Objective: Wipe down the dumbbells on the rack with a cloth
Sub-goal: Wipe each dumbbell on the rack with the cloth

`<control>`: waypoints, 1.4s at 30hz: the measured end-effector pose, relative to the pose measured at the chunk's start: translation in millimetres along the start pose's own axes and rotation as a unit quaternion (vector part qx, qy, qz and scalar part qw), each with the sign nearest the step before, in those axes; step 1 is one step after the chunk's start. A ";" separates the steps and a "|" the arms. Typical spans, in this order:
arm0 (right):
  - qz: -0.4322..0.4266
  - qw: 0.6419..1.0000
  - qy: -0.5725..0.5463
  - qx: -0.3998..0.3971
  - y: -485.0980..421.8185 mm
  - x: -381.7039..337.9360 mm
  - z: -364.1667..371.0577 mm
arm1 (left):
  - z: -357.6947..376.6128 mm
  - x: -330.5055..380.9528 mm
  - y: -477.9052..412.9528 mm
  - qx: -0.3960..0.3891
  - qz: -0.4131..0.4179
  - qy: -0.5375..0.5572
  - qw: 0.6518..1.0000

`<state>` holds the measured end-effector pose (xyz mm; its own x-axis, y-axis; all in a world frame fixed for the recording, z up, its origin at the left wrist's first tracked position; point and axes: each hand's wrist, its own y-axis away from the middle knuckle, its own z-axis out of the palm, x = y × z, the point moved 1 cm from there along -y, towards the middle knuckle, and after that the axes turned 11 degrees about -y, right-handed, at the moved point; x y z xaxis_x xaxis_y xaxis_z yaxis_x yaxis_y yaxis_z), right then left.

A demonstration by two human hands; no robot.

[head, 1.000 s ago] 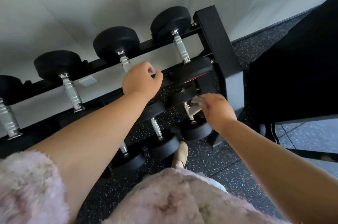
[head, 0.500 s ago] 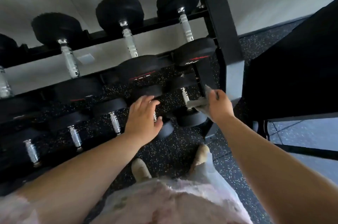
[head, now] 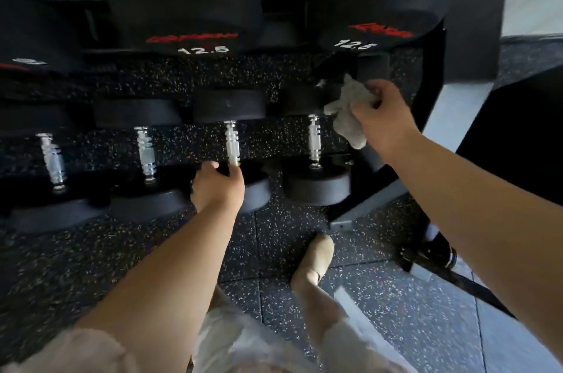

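Two bare hands are seen reaching out over a pale fluffy garment (head: 76, 354) and a beige shoe (head: 316, 253), which is planted on black speckled rubber flooring (head: 396, 311). Nearer of the two, the left hand (head: 217, 186) is curled over the near head of a black rubber-headed dumbbell (head: 233, 144), its forefinger laid against the near end of the ribbed chrome handle. To the left of that hand, two similar small dumbbells (head: 146, 153) are lined up on the same low tier.

Farther out, a crumpled grey cloth (head: 347, 116) is clutched in the right hand (head: 380, 116), with fingers and thumb closed round it. The cloth is held against the right edge of the far head of the rightmost low dumbbell (head: 315, 141), which is set between the two hands.

Beyond both hands, two larger black dumbbells marked 12.5 (head: 185, 7) are stored on a higher tier. Beyond and to the right of the right hand, the black steel rack upright (head: 475, 7) is seen.
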<state>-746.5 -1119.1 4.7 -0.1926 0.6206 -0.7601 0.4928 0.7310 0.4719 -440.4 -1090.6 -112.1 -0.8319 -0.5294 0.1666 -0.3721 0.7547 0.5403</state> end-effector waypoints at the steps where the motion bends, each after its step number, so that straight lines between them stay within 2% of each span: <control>1: -0.024 1.000 0.006 0.010 -5.9 3.1 4.9 | 10.6 -1.8 -2.7 0.013 0.001 -0.015 1.000; 6: -0.096 0.991 -0.038 0.087 -25.3 18.8 28.2 | 40.8 14.4 -21.2 0.016 -0.058 -0.037 0.998; 9: -0.117 0.985 -0.038 0.118 -46.6 20.8 37.8 | 56.9 15.7 -32.4 0.052 -0.007 -0.104 0.993; 11: -0.122 0.988 0.016 0.098 -67.9 24.3 47.3 | 66.3 13.1 -30.9 0.098 0.040 -0.101 0.989; 14: -0.126 0.975 0.182 0.011 -98.2 34.3 69.4 | 71.9 9.4 -29.4 0.138 0.078 -0.108 0.981; 16: -0.178 0.957 0.228 0.000 -107.1 33.8 85.0 | 75.2 7.9 -31.6 0.152 0.096 -0.122 0.976; 18: -0.268 0.921 0.283 -0.013 -105.9 30.1 102.9 | 77.8 7.1 -32.7 0.164 0.110 -0.115 0.974; 21: -0.399 0.818 0.407 -0.071 -96.0 36.8 129.3 | 79.8 5.8 -32.5 0.182 0.118 -0.104 0.971; 22: -0.423 0.803 0.412 -0.080 -94.7 41.2 131.0 | 79.6 5.9 -32.6 0.184 0.119 -0.105 0.970; 23: -0.437 0.803 0.398 -0.073 -96.6 45.8 127.9 | 79.7 5.9 -33.2 0.187 0.122 -0.105 0.969; 25: -0.417 0.848 0.327 -0.027 -99.6 49.8 111.0 | 79.3 5.7 -33.1 0.190 0.122 -0.106 0.968; 28: -0.264 0.941 0.203 0.050 -105.0 59.0 83.0 | 80.4 5.5 -32.0 0.193 0.124 -0.099 0.968; 30: -0.191 0.972 0.092 0.101 -110.2 59.2 75.9 | 81.2 5.7 -31.8 0.191 0.122 -0.097 0.969; 31: -0.179 0.974 0.059 0.123 -111.0 54.7 78.9 | 81.4 5.8 -32.0 0.190 0.121 -0.099 0.969; 32: -0.197 0.969 0.071 0.133 -109.0 47.8 86.1 | 81.7 6.0 -32.5 0.188 0.121 -0.101 0.969; 33: -0.245 0.954 0.130 0.117 -104.8 41.7 97.3 | 82.0 5.8 -32.9 0.188 0.121 -0.103 0.969; 34: -0.305 0.924 0.217 0.075 -98.3 39.0 111.3 | 82.3 5.6 -33.2 0.189 0.122 -0.104 0.969; 36: -0.408 0.839 0.360 -0.025 -86.5 44.2 134.1 | 82.7 4.9 -33.2 0.195 0.125 -0.106 0.967; 37: -0.445 0.803 0.391 -0.062 -83.8 48.5 137.8 | 82.9 4.6 -33.1 0.198 0.126 -0.106 0.966; 38: -0.473 0.786 0.392 -0.077 -84.3 49.7 134.3 | 82.8 4.6 -32.8 0.199 0.127 -0.106 0.966; 39: -0.493 0.785 0.366 -0.079 -89.8 51.6 126.8 | 82.6 4.5 -32.5 0.199 0.127 -0.105 0.966; 40: -0.497 0.803 0.322 -0.071 -94.6 53.8 116.4 | 82.4 4.6 -32.0 0.198 0.127 -0.102 0.967; 42: -0.415 0.889 0.192 -0.027 -100.7 57.2 91.3 | 82.2 5.3 -31.8 0.194 0.129 -0.098 0.968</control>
<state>-729.7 -1183.1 -127.1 -0.7517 -0.0961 -0.6525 0.0062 0.9883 -0.1527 -466.8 -1085.6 -196.2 -0.9657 -0.2484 0.0754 -0.2358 0.9609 0.1453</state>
